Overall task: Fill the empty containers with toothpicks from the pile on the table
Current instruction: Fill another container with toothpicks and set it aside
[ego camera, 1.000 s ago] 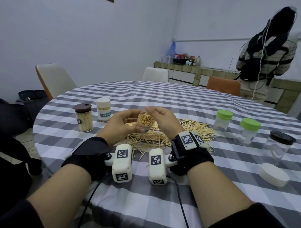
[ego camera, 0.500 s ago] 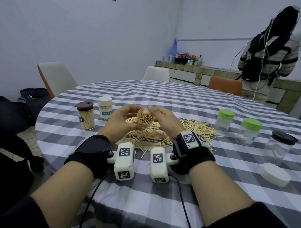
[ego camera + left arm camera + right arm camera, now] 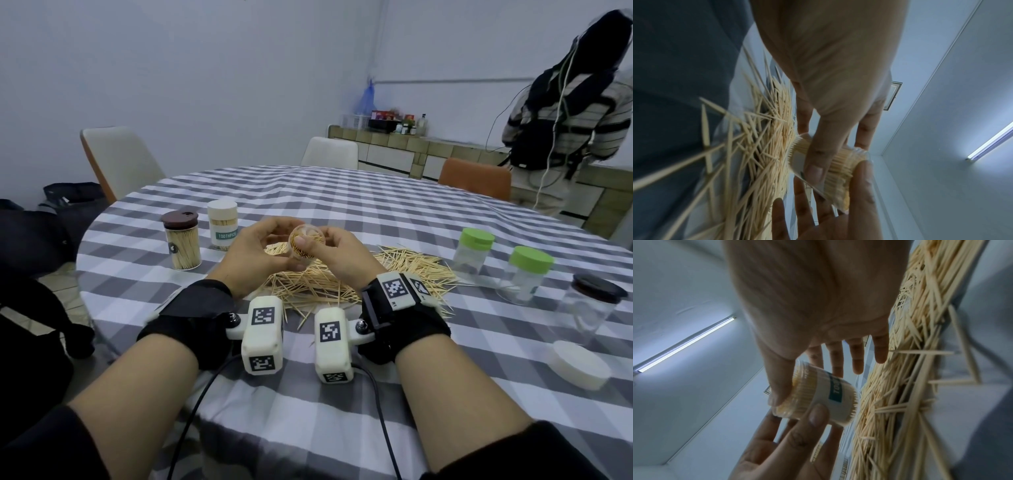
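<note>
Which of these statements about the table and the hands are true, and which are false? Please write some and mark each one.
1. Both hands hold one small container full of toothpicks. True: the left hand and the right hand both grip it above the pile.
2. The held container has its lid on. False: its mouth is open and the toothpick ends show.
3. Two jars with green lids stand on the right side of the table. True.
4. The brown-lidded jar on the left is empty. False: it is filled with toothpicks.
5. A loose white lid lies on the table at the right. True.
</note>
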